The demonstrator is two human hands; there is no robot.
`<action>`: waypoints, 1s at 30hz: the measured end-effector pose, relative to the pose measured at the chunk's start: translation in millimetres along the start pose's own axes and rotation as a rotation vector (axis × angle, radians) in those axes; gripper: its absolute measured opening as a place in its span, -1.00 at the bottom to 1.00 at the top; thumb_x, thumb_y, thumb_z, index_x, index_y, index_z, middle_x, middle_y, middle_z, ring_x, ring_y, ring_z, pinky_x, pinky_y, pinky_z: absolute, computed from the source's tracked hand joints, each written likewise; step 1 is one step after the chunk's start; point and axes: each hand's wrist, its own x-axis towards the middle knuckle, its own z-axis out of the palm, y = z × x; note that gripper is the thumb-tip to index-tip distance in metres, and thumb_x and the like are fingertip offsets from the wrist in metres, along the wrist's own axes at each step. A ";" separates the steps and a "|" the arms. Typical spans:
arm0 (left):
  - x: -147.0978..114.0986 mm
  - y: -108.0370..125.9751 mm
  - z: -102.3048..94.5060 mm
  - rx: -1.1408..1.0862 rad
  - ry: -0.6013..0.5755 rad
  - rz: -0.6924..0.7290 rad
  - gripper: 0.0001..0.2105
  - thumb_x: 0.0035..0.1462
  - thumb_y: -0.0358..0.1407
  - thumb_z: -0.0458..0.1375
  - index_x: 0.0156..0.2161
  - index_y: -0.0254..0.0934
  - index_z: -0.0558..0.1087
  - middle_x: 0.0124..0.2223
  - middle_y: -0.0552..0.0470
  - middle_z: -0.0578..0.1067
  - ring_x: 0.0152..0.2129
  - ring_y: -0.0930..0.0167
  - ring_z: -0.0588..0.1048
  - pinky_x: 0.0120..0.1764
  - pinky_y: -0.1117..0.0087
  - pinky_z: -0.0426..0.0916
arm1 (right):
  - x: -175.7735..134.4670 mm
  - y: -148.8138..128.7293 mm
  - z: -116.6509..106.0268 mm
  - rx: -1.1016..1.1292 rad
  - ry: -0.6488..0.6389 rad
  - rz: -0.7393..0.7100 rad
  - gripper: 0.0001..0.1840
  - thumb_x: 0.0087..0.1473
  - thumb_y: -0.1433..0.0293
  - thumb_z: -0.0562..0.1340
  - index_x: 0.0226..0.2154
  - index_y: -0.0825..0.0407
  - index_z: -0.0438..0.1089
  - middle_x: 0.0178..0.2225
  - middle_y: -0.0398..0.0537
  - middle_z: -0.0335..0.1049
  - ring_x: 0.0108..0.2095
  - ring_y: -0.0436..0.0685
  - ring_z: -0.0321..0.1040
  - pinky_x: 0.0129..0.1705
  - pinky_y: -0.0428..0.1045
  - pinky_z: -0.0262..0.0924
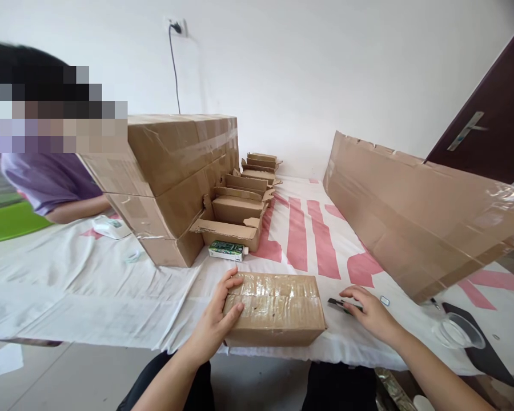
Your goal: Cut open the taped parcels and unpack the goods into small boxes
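A taped brown cardboard box [276, 305] lies at the table's near edge. My left hand [223, 308] rests on its left end, with the thumb on top and the fingers at the far left corner. To the right of the box, my right hand [366, 311] is low over the cloth, its thumb and fingers closed around the end of a dark utility knife [337, 303]. The knife's front end points left toward the box. Behind the box sits a green and white carton [227, 251], beside a row of open cardboard trays [229, 229].
A tall stack of taped boxes [175, 165] stands left of centre, with a person [47, 177] behind it. A large cardboard panel [411, 211] leans at the right. Near it are a clear plastic bowl [456, 331] and a black mat [490, 354]. White cloth [111, 285] covers the table.
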 end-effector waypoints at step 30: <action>-0.2 2.6 -1.0 -0.016 0.020 0.002 -0.59 0.22 -0.03 0.09 0.09 -0.16 0.32 0.38 -0.16 0.08 0.31 0.06 0.07 0.28 -0.07 0.01 | 42.6 -89.7 -4.2 0.353 0.041 -0.216 -0.85 0.15 0.49 0.16 -0.44 -0.01 0.33 -0.38 -0.13 0.35 -0.34 0.06 0.33 -0.26 0.00 0.28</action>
